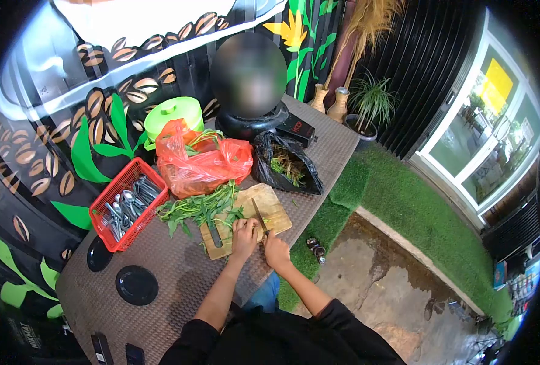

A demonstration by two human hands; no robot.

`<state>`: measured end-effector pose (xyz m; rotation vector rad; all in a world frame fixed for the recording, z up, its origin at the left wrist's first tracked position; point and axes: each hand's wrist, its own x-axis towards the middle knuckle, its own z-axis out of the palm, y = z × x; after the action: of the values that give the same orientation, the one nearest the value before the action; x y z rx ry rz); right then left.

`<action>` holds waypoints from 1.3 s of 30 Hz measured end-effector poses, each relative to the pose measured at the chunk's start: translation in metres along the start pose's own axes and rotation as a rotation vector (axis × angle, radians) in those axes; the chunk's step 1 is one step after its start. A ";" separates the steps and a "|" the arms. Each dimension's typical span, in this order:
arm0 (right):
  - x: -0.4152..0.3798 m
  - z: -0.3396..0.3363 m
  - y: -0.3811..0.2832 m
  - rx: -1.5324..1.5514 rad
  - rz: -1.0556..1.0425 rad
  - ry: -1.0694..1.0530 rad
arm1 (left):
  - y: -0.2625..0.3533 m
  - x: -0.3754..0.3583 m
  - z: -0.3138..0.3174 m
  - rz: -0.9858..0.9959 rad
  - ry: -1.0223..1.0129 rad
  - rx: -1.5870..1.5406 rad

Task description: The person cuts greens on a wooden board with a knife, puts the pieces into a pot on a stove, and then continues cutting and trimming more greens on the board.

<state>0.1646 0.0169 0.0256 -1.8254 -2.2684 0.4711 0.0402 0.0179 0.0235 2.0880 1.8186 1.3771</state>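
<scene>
My right hand (276,250) is closed round the handle of a kitchen knife (258,213), whose blade points away from me over the wooden cutting board (275,204). Beside the blade, my left hand (244,236) rests on the board with its fingers bent over the stems of leafy greens (206,207). The greens spread from the board's left half onto the table. Just behind them sits a red plastic bag (200,164) with more greens at its mouth. A black plastic bag (285,164) holding stems and scraps stands at the board's far right.
A red basket (127,204) of spoons and forks is at the left, near two black plates (137,285). Behind the bags are a lime-green lidded pot (173,115) and a black box (296,129). The woven table's right edge (337,173) borders artificial grass (398,182).
</scene>
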 end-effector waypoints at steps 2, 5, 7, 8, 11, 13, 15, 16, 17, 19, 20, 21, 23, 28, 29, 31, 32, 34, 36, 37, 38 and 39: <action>0.002 -0.004 0.003 0.009 -0.001 -0.021 | 0.000 0.001 0.000 -0.019 -0.014 -0.049; 0.008 -0.005 0.010 0.021 -0.017 -0.049 | -0.005 0.006 -0.001 -0.014 -0.051 -0.088; 0.009 -0.012 0.010 0.018 -0.039 -0.061 | -0.008 0.008 -0.002 0.003 -0.069 -0.077; 0.008 -0.015 0.009 0.014 -0.022 -0.097 | -0.010 0.008 -0.003 -0.029 -0.064 -0.002; 0.002 -0.016 -0.001 0.049 0.002 -0.113 | -0.024 0.004 -0.003 -0.048 -0.073 0.072; 0.000 -0.013 -0.004 0.085 0.009 -0.085 | -0.029 0.006 -0.004 -0.028 -0.083 0.067; 0.000 -0.011 -0.006 0.077 0.032 -0.069 | -0.030 0.006 -0.007 0.009 -0.159 0.015; 0.003 -0.012 -0.006 0.080 0.032 -0.069 | -0.030 0.009 -0.009 0.009 -0.160 0.018; 0.006 -0.012 -0.006 0.094 0.040 -0.102 | -0.031 0.013 -0.011 0.019 -0.210 0.017; 0.009 -0.007 -0.004 0.112 0.051 -0.136 | -0.036 0.018 -0.012 0.029 -0.264 0.019; 0.013 -0.006 -0.002 0.112 0.035 -0.125 | -0.038 0.023 -0.011 0.014 -0.319 0.098; 0.015 -0.006 -0.002 0.109 0.019 -0.114 | -0.038 0.028 -0.011 -0.001 -0.372 0.175; 0.015 -0.005 0.000 0.109 0.019 -0.111 | -0.039 0.039 -0.012 -0.033 -0.345 0.101; 0.009 -0.015 -0.001 0.100 0.002 -0.135 | -0.026 0.056 -0.028 -0.204 -0.111 -0.007; 0.008 -0.016 -0.001 0.078 -0.007 -0.136 | -0.024 0.058 -0.034 -0.165 -0.038 0.089; 0.007 -0.011 0.001 0.057 -0.014 -0.134 | -0.021 0.063 -0.044 -0.087 0.096 0.162; 0.007 -0.006 0.002 0.042 -0.019 -0.099 | -0.018 0.064 -0.047 -0.085 0.096 0.162; 0.001 0.001 0.002 0.027 -0.024 -0.064 | -0.009 0.065 -0.054 -0.073 0.052 0.100; -0.006 0.007 0.000 -0.035 -0.001 0.027 | -0.020 0.055 -0.034 -0.124 -0.051 -0.086; -0.006 0.009 0.002 -0.036 -0.001 0.025 | -0.022 0.048 -0.024 -0.175 -0.152 -0.271; -0.003 0.011 0.003 -0.055 -0.006 0.046 | -0.024 0.040 -0.015 -0.177 -0.150 -0.270; -0.001 0.012 0.004 -0.073 -0.009 0.067 | -0.020 0.033 -0.007 -0.209 -0.191 -0.372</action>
<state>0.1644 0.0155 0.0128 -1.8346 -2.2769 0.3239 0.0174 0.0477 0.0350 1.7241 1.5177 1.2928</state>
